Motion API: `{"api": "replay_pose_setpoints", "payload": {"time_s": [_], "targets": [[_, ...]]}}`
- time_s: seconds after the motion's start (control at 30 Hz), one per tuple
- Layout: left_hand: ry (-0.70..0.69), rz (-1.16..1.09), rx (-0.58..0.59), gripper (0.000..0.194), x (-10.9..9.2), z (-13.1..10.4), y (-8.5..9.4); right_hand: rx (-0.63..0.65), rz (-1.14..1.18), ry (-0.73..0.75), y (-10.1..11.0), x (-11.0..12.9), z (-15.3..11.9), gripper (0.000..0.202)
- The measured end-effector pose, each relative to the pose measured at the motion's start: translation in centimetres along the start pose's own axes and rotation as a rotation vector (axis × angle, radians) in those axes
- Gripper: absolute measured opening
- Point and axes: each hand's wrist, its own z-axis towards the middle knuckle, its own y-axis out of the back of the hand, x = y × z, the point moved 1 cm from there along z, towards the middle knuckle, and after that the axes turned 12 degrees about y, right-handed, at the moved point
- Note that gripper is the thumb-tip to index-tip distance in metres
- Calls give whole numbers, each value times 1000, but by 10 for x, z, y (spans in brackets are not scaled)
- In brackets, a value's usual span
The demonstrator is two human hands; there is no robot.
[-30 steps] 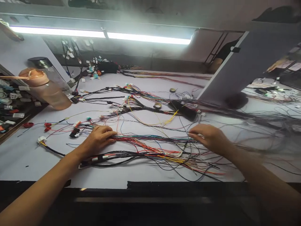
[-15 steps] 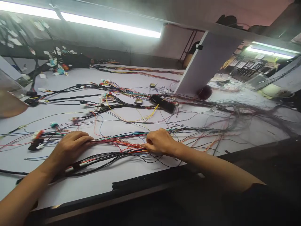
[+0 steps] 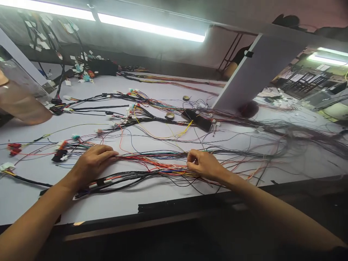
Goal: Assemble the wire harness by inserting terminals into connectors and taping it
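Observation:
A bundle of loose red, orange, green and black wires point(image 3: 141, 158) runs lengthwise across the white table in front of me. My left hand point(image 3: 95, 159) is closed over its left part, fingers together, with wires coming out past the fingertips. Farther right, my right hand point(image 3: 202, 163) has its fingers curled and its thumb and forefinger pinched at the wires; the exact strands are hard to make out. Nearer me lies a black-sleeved branch point(image 3: 127, 177) of the harness. A black connector point(image 3: 58, 155) and a teal connector point(image 3: 75, 137) lie left of my left hand.
Behind the wires are more taped harnesses point(image 3: 149, 117), a tape roll point(image 3: 169, 116), a second tape roll point(image 3: 186, 98) and a dark flat object point(image 3: 197, 120). A white upright panel point(image 3: 239, 72) stands at right. Another person's arm point(image 3: 24, 105) shows at left. Wires trail off right.
The view has shifted, so the table appears farther right and more connectors show at left. My right hand stays at the wires, its fingers slightly more parted; my left stays on the bundle.

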Motion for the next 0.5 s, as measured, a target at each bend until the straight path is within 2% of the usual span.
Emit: {"api": "replay_pose_setpoints", "payload": {"time_s": [0.2, 0.3, 0.43, 0.5], "targets": [[4, 10, -7, 20, -2, 1, 0, -17, 294, 108, -10, 7, 0, 32], [-3, 2, -26, 19, -5, 2, 1, 29, 349, 104, -10, 14, 11, 32], [-19, 0, -29, 19, -5, 2, 2, 68, 204, -18, -7, 18, 28, 33], [-17, 3, -23, 19, -4, 2, 1, 72, 64, 4, -5, 18, 30, 30]]}}
